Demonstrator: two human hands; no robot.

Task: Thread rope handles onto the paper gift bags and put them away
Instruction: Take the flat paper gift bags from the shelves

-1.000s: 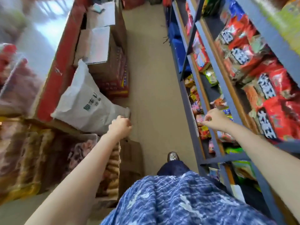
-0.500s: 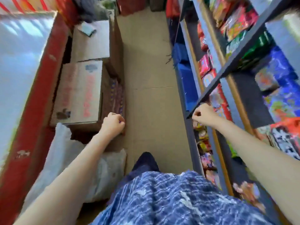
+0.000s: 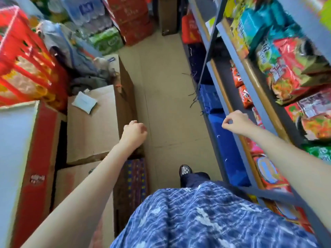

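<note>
I stand in a narrow shop aisle with both arms stretched forward. My left hand [image 3: 133, 130] hangs over the edge of a cardboard box [image 3: 91, 126], fingers loosely curled, holding nothing. My right hand [image 3: 234, 122] hovers by the grey shelf rail [image 3: 231, 111], fingers loosely curled, thumb near the index finger, nothing in it. On the lowest shelf at the right lie flat blue stacks that look like paper bags [image 3: 227, 151]. Dark cord ends [image 3: 192, 97] stick out into the aisle from the farther blue stack [image 3: 210, 97].
Snack packets [image 3: 290, 72] fill the shelves on the right. Cardboard boxes, a red counter edge [image 3: 38, 158] and a red crate [image 3: 23, 65] line the left. Bottled-water packs and red cartons [image 3: 132, 17] close the far end. A beige floor strip [image 3: 166, 108] runs between.
The view has moved forward along the aisle and tilted up; the white sack passed out of sight. Both hands stay empty and extended, the right now beside the blue stacks.
</note>
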